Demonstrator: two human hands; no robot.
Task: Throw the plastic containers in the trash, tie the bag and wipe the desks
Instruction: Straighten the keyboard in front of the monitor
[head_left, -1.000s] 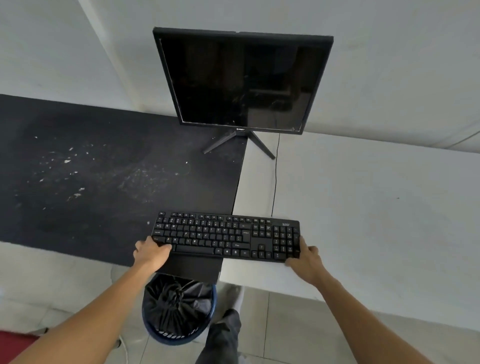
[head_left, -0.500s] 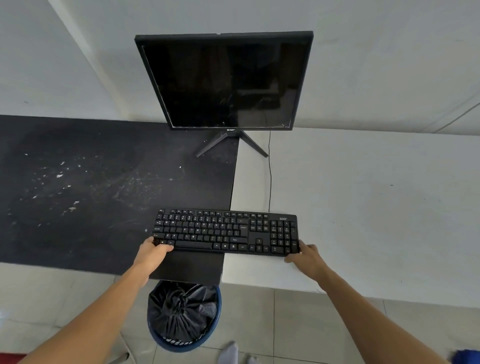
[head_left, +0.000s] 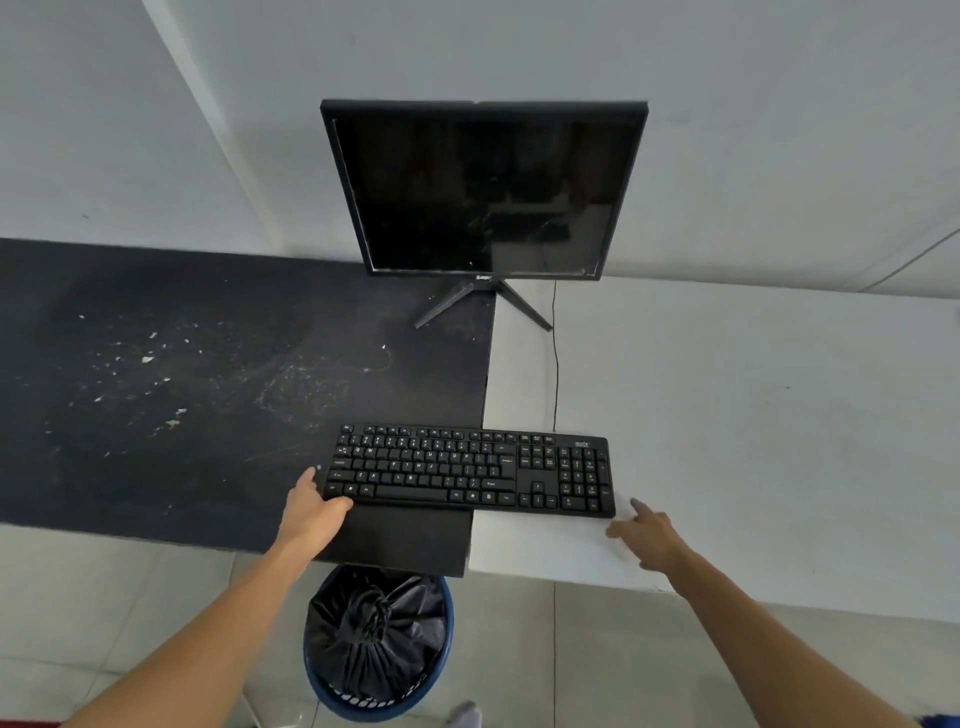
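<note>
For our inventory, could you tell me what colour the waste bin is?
The bin is blue, holding a black bag; head view.

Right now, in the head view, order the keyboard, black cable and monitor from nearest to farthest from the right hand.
1. keyboard, just left of the right hand.
2. black cable, running back behind the keyboard.
3. monitor, at the back.

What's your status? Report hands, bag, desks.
Left hand touching keyboard corner, right hand open, clear of it. Bag tied in bin. Black desk crumbed; keyboard spans onto white desk.
</note>
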